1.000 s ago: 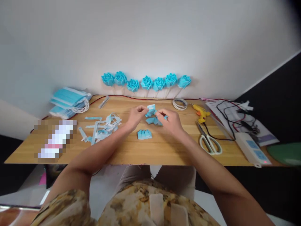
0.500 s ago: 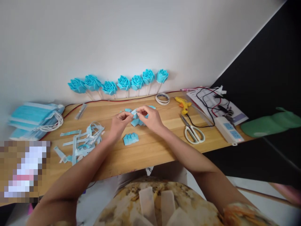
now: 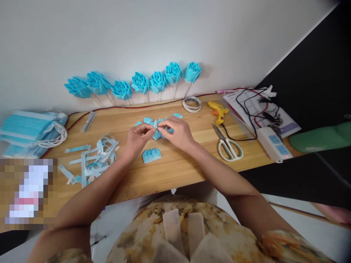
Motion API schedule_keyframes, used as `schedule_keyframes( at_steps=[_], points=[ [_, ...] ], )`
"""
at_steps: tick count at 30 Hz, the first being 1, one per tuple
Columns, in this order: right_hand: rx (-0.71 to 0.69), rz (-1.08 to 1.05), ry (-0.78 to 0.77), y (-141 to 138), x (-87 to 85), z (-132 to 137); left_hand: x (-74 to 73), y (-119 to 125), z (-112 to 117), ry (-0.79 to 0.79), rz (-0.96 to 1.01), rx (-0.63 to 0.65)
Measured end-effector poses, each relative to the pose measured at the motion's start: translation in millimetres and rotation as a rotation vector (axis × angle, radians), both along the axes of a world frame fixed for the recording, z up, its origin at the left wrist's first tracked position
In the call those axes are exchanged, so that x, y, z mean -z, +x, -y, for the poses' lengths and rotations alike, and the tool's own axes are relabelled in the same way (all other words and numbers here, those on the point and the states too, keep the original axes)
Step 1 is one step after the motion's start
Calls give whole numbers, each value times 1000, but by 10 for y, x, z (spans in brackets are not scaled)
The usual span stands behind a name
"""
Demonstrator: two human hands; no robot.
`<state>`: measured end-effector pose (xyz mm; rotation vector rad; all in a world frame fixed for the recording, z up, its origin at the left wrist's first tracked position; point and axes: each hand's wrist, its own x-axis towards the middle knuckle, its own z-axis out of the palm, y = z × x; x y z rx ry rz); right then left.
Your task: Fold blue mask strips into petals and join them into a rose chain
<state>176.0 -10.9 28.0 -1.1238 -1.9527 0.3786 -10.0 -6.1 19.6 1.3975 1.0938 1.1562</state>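
Note:
My left hand (image 3: 141,137) and my right hand (image 3: 177,132) meet over the middle of the table, thumbs and forefingers pinched together. Between the fingertips is a small light-blue fabric petal (image 3: 155,123), mostly covered by the fingers. Behind and below the hands lie more blue petal pieces (image 3: 148,119), partly hidden. Nearer to me, a short row of folded blue petals (image 3: 151,155) rests on the wood. Several finished blue fabric roses (image 3: 140,82) on thin sticks lean against the wall.
To the left are cut strips (image 3: 93,160), stacked blue face masks (image 3: 24,128) and a blurred-out patch. On the right lie a tape roll (image 3: 192,105), yellow glue gun (image 3: 218,111), scissors (image 3: 229,148), power strip (image 3: 274,144), cables and a green bottle (image 3: 320,138).
Both hands have drawn closer, their fingertips now nearly touching around the petal, which shows less and looks more pinched. The whole view has shifted slightly.

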Motion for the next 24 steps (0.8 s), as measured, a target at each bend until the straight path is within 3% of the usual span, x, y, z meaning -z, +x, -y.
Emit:
schedule_keyframes(
  at_steps=[8,16,24],
  points=[
    [-36,-69,53,-13,38,-4,-1,0,5,163,-76,-36],
    [-77,-180,-129,-4,2,-10,5,-9,-2,117,-46,-11],
    [-90,-196,-116,0,5,-26,8,-7,-2,103,-24,-10]
  ],
)
